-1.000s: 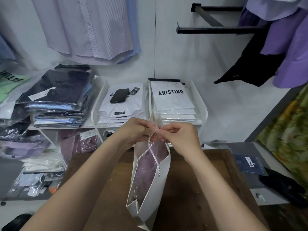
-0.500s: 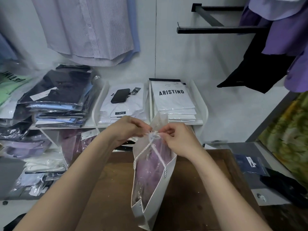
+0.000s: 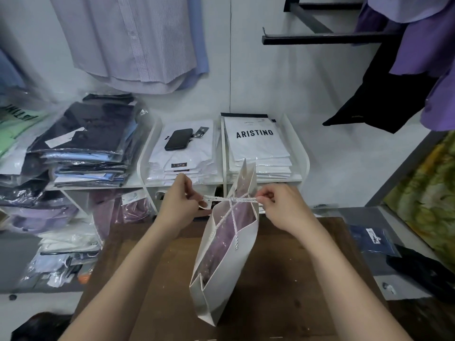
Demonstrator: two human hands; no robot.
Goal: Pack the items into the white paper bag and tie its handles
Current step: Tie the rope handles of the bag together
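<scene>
Above the wooden surface [image 3: 283,279], left hand [image 3: 181,205] and right hand [image 3: 280,205] are each pinching rope handles [image 3: 231,200]; pulling harder is risking tearing the white paper bag [image 3: 221,279]

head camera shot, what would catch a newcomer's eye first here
First, the white paper bag standing on the brown table, a purple shirt showing inside. The left hand and right hand pull its rope handles apart over a knot. Behind, a black phone lies on folded white shirts.

Brown wood table [image 3: 283,279] w/ white paper bag [image 3: 221,274] standing upright on it, nr the middle.
</scene>
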